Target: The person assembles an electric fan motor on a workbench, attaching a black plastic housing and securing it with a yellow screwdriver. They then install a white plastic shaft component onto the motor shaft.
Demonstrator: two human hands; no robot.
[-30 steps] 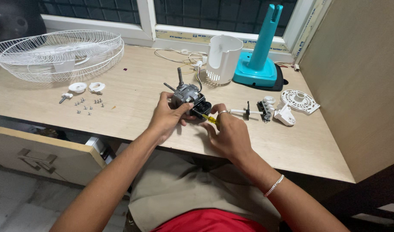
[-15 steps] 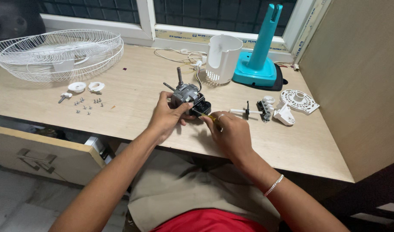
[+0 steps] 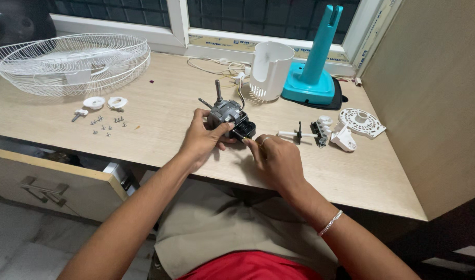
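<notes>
Now you hold the fan motor point(image 3: 228, 115) near the front edge of the wooden desk point(image 3: 159, 111).

Your left hand point(image 3: 202, 141) wraps its grey metal body; your right hand point(image 3: 274, 162) pinches its black end. Bare desk lies left; small screws point(image 3: 107, 126) lie farther off.

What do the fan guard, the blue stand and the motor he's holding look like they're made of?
Fan guard: thin wire, white coated, likely metal. Blue stand: smooth moulded plastic, slight sheen. Motor, gripped by the left hand: grey, dull metal casing with a steel-looking shaft and a black plastic part.
</notes>
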